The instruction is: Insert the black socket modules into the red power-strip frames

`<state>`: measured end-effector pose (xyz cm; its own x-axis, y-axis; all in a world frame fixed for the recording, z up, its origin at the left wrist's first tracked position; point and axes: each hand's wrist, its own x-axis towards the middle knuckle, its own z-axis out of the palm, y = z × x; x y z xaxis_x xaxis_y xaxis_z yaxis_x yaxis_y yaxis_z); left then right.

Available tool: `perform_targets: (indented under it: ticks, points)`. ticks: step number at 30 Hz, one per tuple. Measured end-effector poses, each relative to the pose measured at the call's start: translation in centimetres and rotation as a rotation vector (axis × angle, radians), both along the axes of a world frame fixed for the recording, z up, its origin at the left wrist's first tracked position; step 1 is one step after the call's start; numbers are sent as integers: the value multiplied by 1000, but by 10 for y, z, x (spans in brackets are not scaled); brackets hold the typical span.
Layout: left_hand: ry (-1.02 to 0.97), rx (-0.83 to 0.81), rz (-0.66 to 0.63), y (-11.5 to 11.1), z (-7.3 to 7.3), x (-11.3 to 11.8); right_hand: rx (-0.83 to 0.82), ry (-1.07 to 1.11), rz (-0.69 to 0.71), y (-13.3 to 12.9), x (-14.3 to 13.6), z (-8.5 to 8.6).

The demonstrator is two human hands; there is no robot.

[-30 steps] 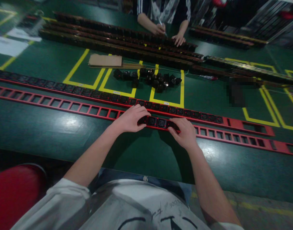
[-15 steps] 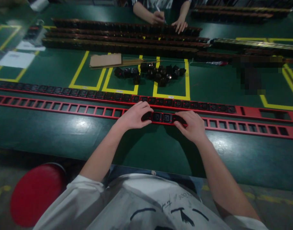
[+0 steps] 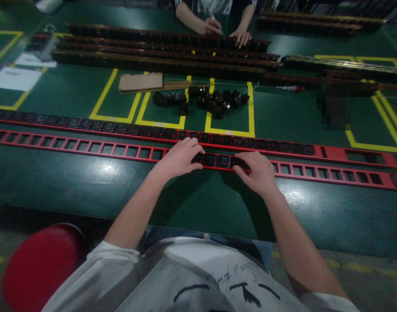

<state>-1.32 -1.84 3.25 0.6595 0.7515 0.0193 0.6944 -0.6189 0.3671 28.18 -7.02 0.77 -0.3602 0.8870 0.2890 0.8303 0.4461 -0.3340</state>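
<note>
A long red rail [image 3: 140,152] with rectangular openings lies across the green table. Black sockets [image 3: 223,161] sit in its middle, between my hands. My left hand [image 3: 182,159] grips the rail around a black socket, thumb at the near edge and fingers at the far edge. On the other side, my right hand [image 3: 257,170] has its fingers and thumb closed around a black piece at the rail. The palms hide parts of the rail. Just behind lies a second red rail [image 3: 340,156], filled with a row of black sockets.
Loose black parts [image 3: 218,102] lie in a pile beyond the rails, beside a cardboard piece [image 3: 141,81]. Long dark strips [image 3: 166,58] stretch across farther back. A person's hands [image 3: 240,37] rest there, one holding a pen. A red stool [image 3: 44,266] stands at lower left.
The whole view has shifted slightly, so things appear a little farther left. Both my hands keep the same grip on the rail.
</note>
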Motion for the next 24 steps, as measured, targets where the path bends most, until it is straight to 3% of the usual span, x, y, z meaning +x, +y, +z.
perform_targets:
  ticks: [7, 15, 24]
  points:
    - [73, -21, 40, -5, 10, 5, 1, -2, -1, 0, 0, 0]
    - [87, -82, 22, -4, -7, -10, 11, -42, 27, 0, 3, -2]
    - [30, 19, 19, -4, -14, -13, -20, -79, 52, 2, 5, -5]
